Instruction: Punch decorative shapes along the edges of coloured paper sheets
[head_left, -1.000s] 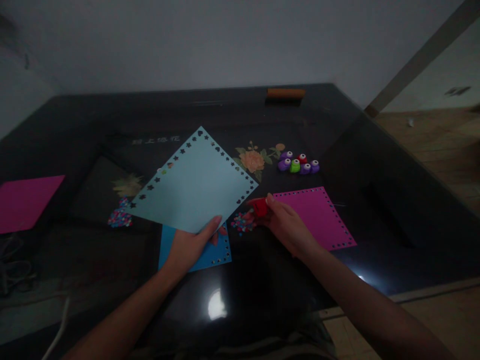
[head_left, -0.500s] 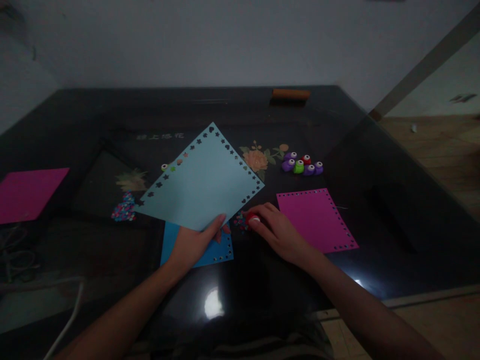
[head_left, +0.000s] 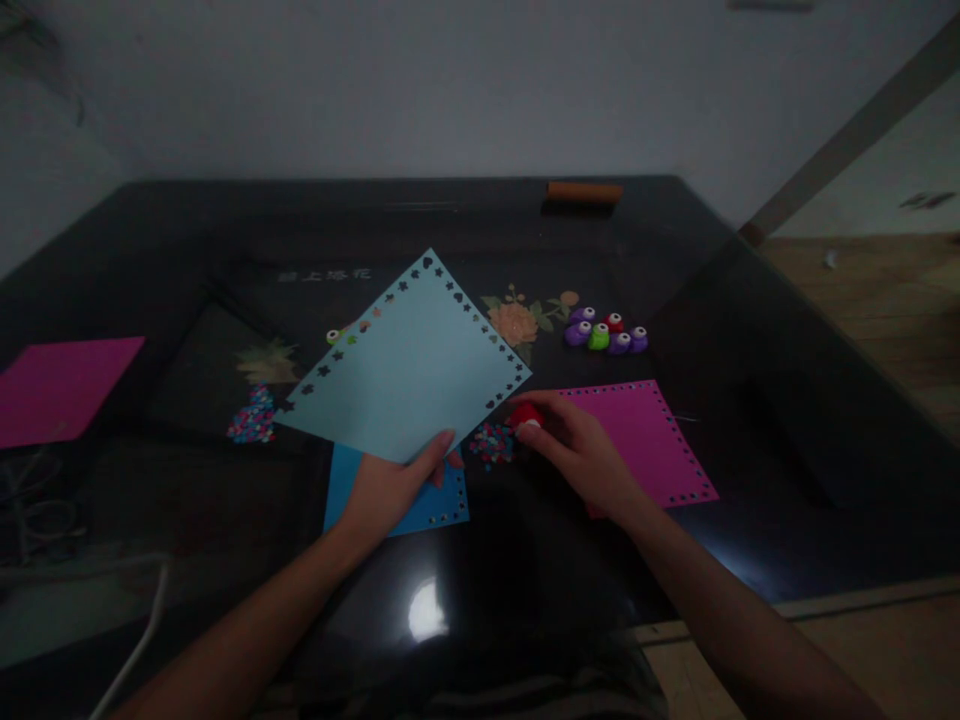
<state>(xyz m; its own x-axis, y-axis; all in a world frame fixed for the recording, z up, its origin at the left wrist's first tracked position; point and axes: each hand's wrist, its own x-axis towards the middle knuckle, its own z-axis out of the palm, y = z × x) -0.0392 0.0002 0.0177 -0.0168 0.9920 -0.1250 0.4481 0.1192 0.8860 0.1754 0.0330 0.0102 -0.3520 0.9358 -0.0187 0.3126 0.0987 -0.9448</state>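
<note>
My left hand point(head_left: 409, 485) pinches the near corner of a light blue sheet of paper point(head_left: 409, 370), held tilted above the table. Small shapes such as hearts, stars and flowers are punched along its two far edges and part of the near right one. In my right hand point(head_left: 574, 445) is a red craft punch point(head_left: 527, 416) with a white part, close to the sheet's right corner. Beside the punch lies a small pile of coloured paper bits point(head_left: 491, 443). Under the left hand rests a blue sheet point(head_left: 420, 510) with a punched edge.
Right of my hand lies a punched pink sheet point(head_left: 652, 440). Several purple, green and red punches point(head_left: 598, 337) stand behind it. On the left are another pink sheet point(head_left: 64, 390) and a confetti pile point(head_left: 255, 418). A brown roll point(head_left: 583, 192) lies at the table's back.
My right hand has moved up and slightly right with the red punch, uncovering more of the paper bits. The left hand and the light blue sheet stay nearly in place.
</note>
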